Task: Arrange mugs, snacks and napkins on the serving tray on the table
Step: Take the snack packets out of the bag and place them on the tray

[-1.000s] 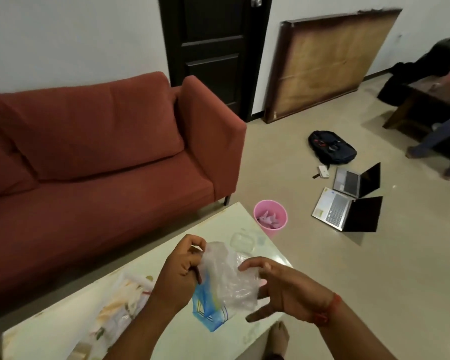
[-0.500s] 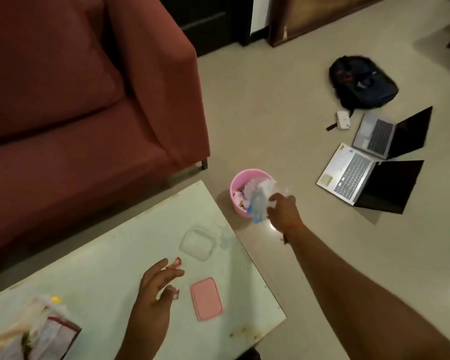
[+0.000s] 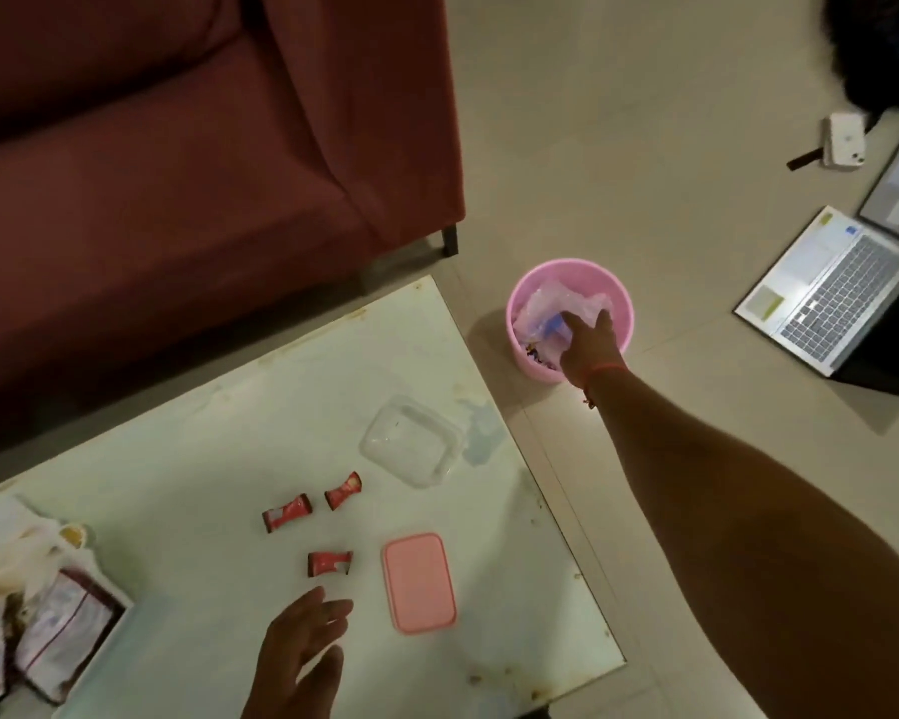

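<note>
Three small red-wrapped snacks (image 3: 287, 512) (image 3: 342, 491) (image 3: 329, 563) lie loose on the pale glass table (image 3: 177, 459). My left hand (image 3: 302, 651) hovers open just below them, fingers spread and holding nothing. A clear plastic container (image 3: 411, 441) sits past the snacks, and its pink lid (image 3: 419, 583) lies flat to their right. My right hand (image 3: 587, 339) reaches off the table into a pink bin (image 3: 621, 303) on the floor, fingers on a crumpled clear plastic bag (image 3: 546, 308) with a blue print. I see no mugs, napkins or tray.
Several snack packets (image 3: 63, 630) and crumpled wrapping lie at the table's left edge. A red sofa (image 3: 177, 173) stands behind the table. Two open laptops (image 3: 831, 298) and a white phone (image 3: 846, 140) lie on the floor at the right.
My right hand carried the plastic bag off the table and lowered it into the pink bin. My left hand let go and now hovers open. The view tilted down, showing the red snacks.
</note>
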Demonstrator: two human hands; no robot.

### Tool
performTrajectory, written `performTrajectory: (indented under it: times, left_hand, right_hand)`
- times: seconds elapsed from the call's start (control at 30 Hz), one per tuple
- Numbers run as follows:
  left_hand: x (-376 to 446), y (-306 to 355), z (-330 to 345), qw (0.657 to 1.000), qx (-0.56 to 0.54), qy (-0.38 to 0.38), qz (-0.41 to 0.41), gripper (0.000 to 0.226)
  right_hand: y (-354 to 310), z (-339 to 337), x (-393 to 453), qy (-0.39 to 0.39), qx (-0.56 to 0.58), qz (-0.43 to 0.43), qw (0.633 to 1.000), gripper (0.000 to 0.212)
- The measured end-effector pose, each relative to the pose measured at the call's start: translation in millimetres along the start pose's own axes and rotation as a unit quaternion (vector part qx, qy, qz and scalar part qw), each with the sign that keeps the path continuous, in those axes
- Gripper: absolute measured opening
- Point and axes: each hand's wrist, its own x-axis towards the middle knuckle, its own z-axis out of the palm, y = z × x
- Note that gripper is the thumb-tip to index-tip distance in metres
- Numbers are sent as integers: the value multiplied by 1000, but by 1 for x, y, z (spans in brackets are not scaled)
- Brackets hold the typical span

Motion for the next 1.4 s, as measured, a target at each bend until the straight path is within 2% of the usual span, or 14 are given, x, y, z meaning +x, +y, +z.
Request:
performTrajectory:
  times: [0.2, 0.37, 0.57, 0.73, 0.83, 0.93, 1.0, 1.03, 1.1, 1.17, 1.2, 1.23, 1.3, 1.4]
  left_hand:
    - [-28, 27, -37, 999, -25, 33, 27, 75]
    - [-63, 13, -129, 997, 47, 49, 23, 50]
    - [-64, -67, -282, 993, 93, 54, -42, 30]
    - [-47, -154, -401, 980, 145, 65, -116, 41]
    - [-28, -194, -439, 978, 147, 61, -134, 39]
    - [-2, -220, -446, 974, 202, 50, -93, 47]
    - [17, -226, -438, 963, 262, 48, -37, 64]
    - [27, -231, -431, 955, 294, 48, -16, 73]
    - [46, -240, -414, 932, 361, 34, 4, 87]
    - [63, -249, -399, 923, 383, 34, 14, 85]
    - [73, -254, -394, 928, 369, 43, 23, 74]
    - [81, -257, -391, 937, 342, 58, 39, 58]
    - [97, -260, -393, 959, 264, 84, 64, 36]
    - [106, -248, -409, 981, 138, 118, 65, 24]
  right_hand:
    - [-19, -23, -104, 38, 6, -50, 998, 58]
    - [-108, -4, -225, 46, -64, -146, 986, 53]
    - [-230, 112, -355, -52, -137, -219, 965, 52]
    - [-316, 229, -432, -181, -248, -267, 913, 50]
    - [-360, 285, -455, -195, -262, -268, 906, 46]
    - [-392, 333, -452, -180, -259, -273, 909, 45]
    - [-405, 360, -443, -153, -288, -330, 886, 54]
    - [-408, 375, -439, -138, -315, -377, 860, 61]
    - [-414, 404, -433, -114, -388, -478, 779, 78]
    - [-417, 429, -434, -101, -449, -521, 719, 92]
    - [-416, 441, -433, -96, -460, -523, 711, 93]
    - [-415, 453, -432, -89, -450, -525, 717, 87]
    - [-415, 467, -429, -67, -385, -532, 751, 59]
    - [-429, 464, -423, -55, -233, -505, 829, 41]
